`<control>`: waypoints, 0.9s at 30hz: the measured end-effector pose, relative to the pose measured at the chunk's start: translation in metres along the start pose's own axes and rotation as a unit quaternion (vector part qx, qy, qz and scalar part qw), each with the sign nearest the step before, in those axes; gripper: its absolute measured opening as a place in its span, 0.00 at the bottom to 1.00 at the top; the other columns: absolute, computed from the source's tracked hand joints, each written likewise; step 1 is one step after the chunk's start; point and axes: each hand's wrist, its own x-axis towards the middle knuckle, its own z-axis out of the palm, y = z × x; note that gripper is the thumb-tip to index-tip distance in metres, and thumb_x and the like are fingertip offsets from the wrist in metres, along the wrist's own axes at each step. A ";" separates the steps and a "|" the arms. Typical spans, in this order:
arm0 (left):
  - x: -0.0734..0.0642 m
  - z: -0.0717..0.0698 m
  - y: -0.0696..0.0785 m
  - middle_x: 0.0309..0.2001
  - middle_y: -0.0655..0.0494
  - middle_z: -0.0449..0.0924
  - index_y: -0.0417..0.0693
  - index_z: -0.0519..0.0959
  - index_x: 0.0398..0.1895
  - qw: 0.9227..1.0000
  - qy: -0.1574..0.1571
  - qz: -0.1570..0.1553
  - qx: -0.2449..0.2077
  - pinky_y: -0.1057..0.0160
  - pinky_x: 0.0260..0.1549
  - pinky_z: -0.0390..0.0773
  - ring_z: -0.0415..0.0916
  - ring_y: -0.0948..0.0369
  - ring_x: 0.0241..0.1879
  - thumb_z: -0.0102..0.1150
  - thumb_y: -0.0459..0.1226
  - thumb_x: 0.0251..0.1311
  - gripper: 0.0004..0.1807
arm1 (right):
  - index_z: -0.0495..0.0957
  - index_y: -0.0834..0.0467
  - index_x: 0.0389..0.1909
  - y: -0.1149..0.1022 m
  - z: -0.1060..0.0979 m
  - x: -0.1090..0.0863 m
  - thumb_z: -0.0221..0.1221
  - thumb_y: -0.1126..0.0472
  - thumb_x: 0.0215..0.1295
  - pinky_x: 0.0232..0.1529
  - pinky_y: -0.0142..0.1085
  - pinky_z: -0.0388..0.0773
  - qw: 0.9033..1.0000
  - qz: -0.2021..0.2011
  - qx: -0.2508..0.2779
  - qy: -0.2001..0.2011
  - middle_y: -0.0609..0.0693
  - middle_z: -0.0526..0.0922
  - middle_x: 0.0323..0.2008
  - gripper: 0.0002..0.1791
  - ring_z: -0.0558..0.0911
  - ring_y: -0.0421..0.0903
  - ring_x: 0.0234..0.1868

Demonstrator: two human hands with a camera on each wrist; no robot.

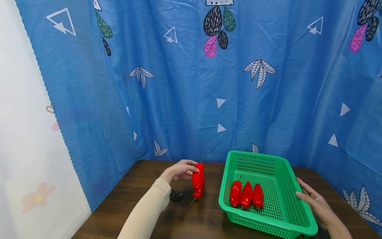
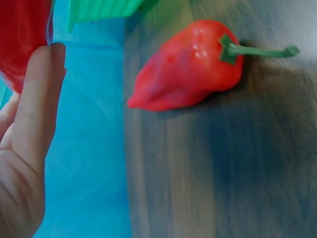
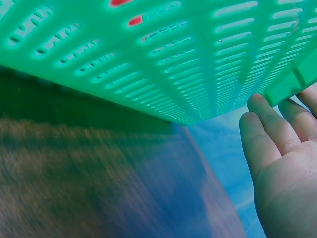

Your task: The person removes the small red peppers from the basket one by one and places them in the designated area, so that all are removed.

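My left hand (image 1: 180,171) pinches a red pepper (image 1: 197,177) above the table, and its thin stem points up. A second red pepper (image 2: 190,67) with a green stem lies on the table just below that hand. At the right stands a green plastic basket (image 1: 225,186) with slotted walls. Inside it, three red peppers (image 1: 246,196) lie side by side in the left part. My right hand (image 1: 317,204) holds the basket's right rim, thumb over the edge. In the right wrist view, its fingers (image 3: 265,124) reach up to the rim from outside.
The dark wooden table (image 1: 107,212) ends at a blue patterned curtain (image 1: 185,99) behind. A white cloth (image 1: 35,132) hangs at the left. Below the left sleeve (image 1: 149,207) is a small black object (image 1: 176,196).
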 end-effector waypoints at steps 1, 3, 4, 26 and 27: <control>-0.001 -0.001 -0.001 0.54 0.43 0.81 0.38 0.71 0.65 1.000 0.002 -0.002 -0.001 0.47 0.53 0.83 0.85 0.54 0.43 0.63 0.37 0.63 0.28 | 0.28 0.50 0.80 0.000 0.000 0.000 0.43 0.53 0.81 0.48 0.23 0.77 1.000 -0.001 -0.001 0.001 0.44 0.22 0.79 0.40 0.65 0.08 0.44; -0.002 -0.003 -0.004 0.55 0.43 0.81 0.38 0.71 0.65 1.000 0.003 -0.006 -0.006 0.47 0.54 0.82 0.85 0.53 0.43 0.63 0.36 0.63 0.28 | 0.28 0.50 0.80 0.001 0.000 0.001 0.43 0.53 0.81 0.49 0.22 0.77 1.000 -0.003 -0.005 0.002 0.41 0.23 0.79 0.40 0.65 0.07 0.43; -0.002 -0.003 -0.006 0.55 0.43 0.81 0.38 0.71 0.65 1.000 0.002 -0.004 -0.006 0.46 0.55 0.82 0.85 0.53 0.44 0.63 0.36 0.63 0.28 | 0.28 0.49 0.80 0.001 0.000 0.001 0.43 0.52 0.81 0.48 0.21 0.76 1.000 -0.003 -0.008 0.002 0.40 0.23 0.79 0.40 0.65 0.07 0.43; -0.004 -0.019 -0.042 0.55 0.41 0.78 0.37 0.69 0.65 0.999 0.037 -0.030 0.002 0.44 0.52 0.82 0.84 0.52 0.43 0.61 0.33 0.60 0.29 | 0.28 0.46 0.80 -0.002 0.001 0.000 0.41 0.48 0.81 0.47 0.19 0.73 0.999 0.010 -0.052 0.013 0.22 0.32 0.71 0.39 0.59 0.05 0.43; -0.003 -0.019 -0.043 0.55 0.41 0.78 0.37 0.69 0.65 0.999 0.039 -0.032 0.004 0.44 0.52 0.82 0.83 0.52 0.43 0.62 0.33 0.60 0.29 | 0.28 0.46 0.80 -0.002 0.001 0.000 0.41 0.48 0.81 0.47 0.18 0.73 0.998 0.009 -0.055 0.015 0.22 0.33 0.71 0.39 0.59 0.05 0.43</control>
